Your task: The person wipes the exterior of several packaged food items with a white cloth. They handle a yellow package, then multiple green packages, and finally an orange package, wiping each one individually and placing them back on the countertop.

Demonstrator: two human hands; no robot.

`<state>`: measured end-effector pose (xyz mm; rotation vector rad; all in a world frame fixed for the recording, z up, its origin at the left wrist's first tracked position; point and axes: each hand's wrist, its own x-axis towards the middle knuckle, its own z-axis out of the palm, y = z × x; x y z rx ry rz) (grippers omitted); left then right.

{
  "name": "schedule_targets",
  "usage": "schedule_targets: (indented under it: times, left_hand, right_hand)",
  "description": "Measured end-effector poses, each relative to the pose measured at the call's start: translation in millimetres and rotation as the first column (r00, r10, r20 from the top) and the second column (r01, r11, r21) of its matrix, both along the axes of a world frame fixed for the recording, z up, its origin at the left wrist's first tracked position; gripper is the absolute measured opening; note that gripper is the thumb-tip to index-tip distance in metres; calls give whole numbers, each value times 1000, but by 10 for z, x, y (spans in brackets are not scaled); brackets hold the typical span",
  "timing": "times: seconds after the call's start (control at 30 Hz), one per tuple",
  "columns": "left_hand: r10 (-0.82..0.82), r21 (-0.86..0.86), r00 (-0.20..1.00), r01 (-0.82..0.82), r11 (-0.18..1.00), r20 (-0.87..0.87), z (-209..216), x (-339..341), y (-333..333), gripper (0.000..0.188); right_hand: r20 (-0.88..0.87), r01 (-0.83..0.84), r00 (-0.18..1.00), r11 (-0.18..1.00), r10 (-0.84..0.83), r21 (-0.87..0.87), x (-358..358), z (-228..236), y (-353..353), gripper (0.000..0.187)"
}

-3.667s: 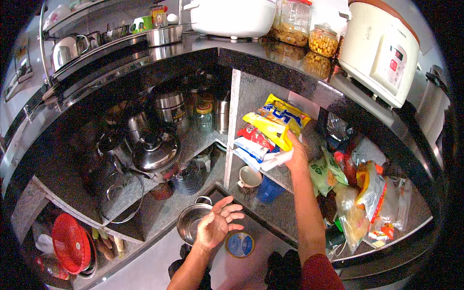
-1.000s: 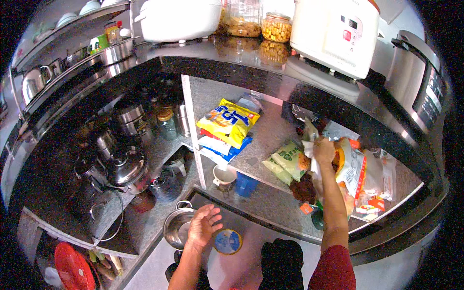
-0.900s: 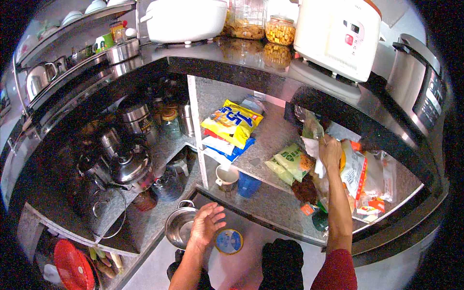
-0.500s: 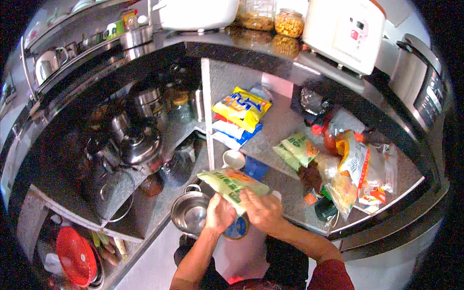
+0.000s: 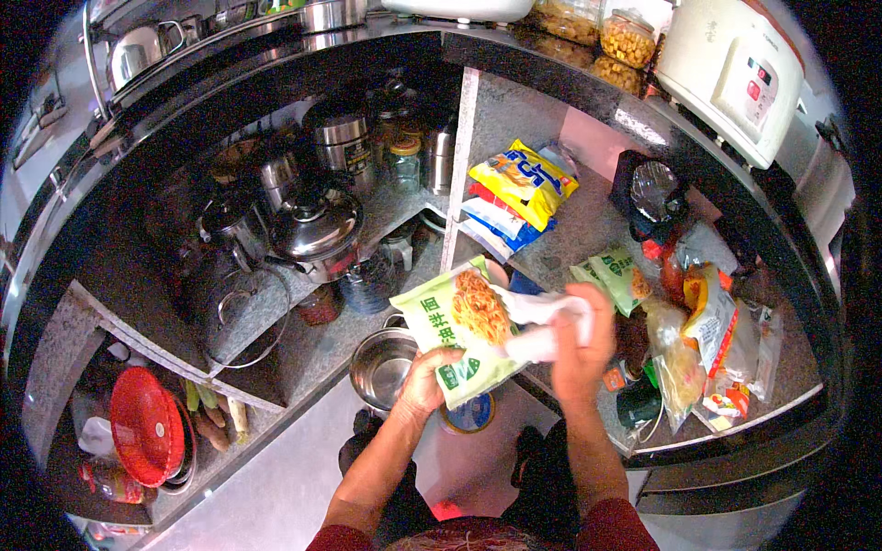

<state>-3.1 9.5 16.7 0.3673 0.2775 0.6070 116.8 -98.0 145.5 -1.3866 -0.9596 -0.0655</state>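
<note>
The left hand (image 5: 421, 389) pinches the green packet (image 5: 425, 315) near its lower left corner, thumb on the printed face, and the right hand (image 5: 585, 358), blurred, clasps a white cloth (image 5: 531, 342) at the packet's right edge; whether the cloth presses there I cannot tell. The packet's long axis slants from upper left to lower right, extending up and right from the left hand, held before the shelf's (image 5: 571, 241) front left corner.
</note>
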Motion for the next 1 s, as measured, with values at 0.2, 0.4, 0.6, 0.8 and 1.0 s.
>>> schedule_targets:
  times: [0.2, 0.4, 0.6, 0.8, 1.0]
  left_hand:
    - [54, 116, 996, -45, 992, -73, 93, 48, -73, 57]
    - [-34, 142, 985, 58, 988, -169, 140, 30, -119, 56]
    - [-98, 123, 984, 116, 986, -146, 141, 69, -175, 52]
    - [-68, 222, 968, 123, 967, -242, -296, 121, -141, 56]
    - [-52, 301, 968, 127, 945, -246, -6, 88, -207, 59]
  right_hand:
    - [621, -73, 695, 895, 362, -440, -109, -407, 225, 48]
    - [607, 34, 778, 954, 162, -298, 229, -533, 389, 40]
    - [571, 82, 817, 966, 75, -244, 262, -578, 325, 37]
    - [689, -31, 647, 914, 327, -404, -146, -566, 256, 37]
    - [689, 20, 672, 923, 273, -384, -43, -536, 309, 33]
